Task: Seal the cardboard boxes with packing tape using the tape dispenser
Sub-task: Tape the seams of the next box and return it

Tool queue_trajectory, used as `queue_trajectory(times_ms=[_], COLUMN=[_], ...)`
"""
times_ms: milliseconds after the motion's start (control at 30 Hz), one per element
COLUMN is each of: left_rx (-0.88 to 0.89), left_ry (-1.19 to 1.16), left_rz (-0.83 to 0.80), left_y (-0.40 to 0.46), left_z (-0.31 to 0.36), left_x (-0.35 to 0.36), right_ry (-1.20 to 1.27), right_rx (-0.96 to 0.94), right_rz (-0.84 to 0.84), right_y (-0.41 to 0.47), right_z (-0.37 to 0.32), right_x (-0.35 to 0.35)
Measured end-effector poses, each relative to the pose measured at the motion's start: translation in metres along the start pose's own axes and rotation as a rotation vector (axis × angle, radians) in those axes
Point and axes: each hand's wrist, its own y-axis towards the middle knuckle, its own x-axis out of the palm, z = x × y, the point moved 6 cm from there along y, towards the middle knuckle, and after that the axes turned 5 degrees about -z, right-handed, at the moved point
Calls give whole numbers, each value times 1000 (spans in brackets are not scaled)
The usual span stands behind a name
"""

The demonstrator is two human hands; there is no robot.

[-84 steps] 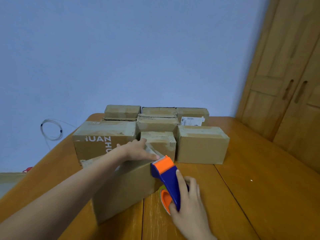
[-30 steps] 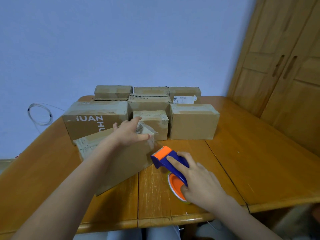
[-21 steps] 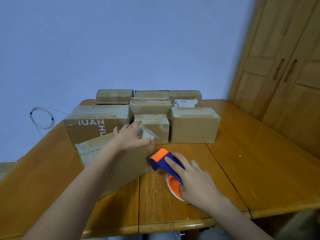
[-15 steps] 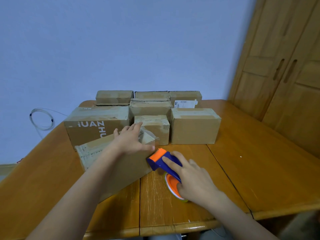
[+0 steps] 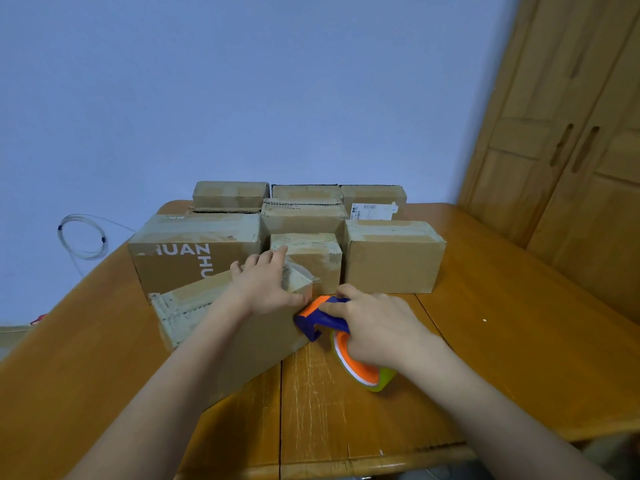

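Note:
A long cardboard box point(image 5: 228, 348) lies at an angle on the wooden table point(image 5: 502, 341), nearest to me. My left hand point(image 5: 266, 285) presses flat on its top at the right end, thumb over the edge, on a strip of clear tape. My right hand point(image 5: 374, 327) grips the blue and orange tape dispenser point(image 5: 318, 317), whose head touches the box's right end face. Its tape roll point(image 5: 363, 372) hangs just above the table.
Several more cardboard boxes stand in rows behind, among them a large printed one point(image 5: 194, 251) at left and a plain one point(image 5: 391, 258) at right. A wooden wardrobe point(image 5: 571, 150) rises at right. A coiled cable point(image 5: 83, 237) hangs on the blue wall.
The dispenser has slid down the box's right end face from the top corner toward the table. My left hand has stayed pressing on the box top. The camera tilted down.

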Motion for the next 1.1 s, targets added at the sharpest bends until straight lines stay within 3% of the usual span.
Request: queue_trajectory(times_ms=[433,800,1100], left_rx=[-15,-14,-11], left_ry=[-24,-31,-32], left_rz=[16,15,28], left_y=[1,2,-2], left_z=[-1,-2,-2], left_x=[1,1,-1], right_ry=[-110,-397,-291], right_rx=[-2,-82,-94], right_rz=[-88,-79,-135], right_y=[17,21,13], right_z=[-17,-29,-12], right_x=[-32,-36,-31])
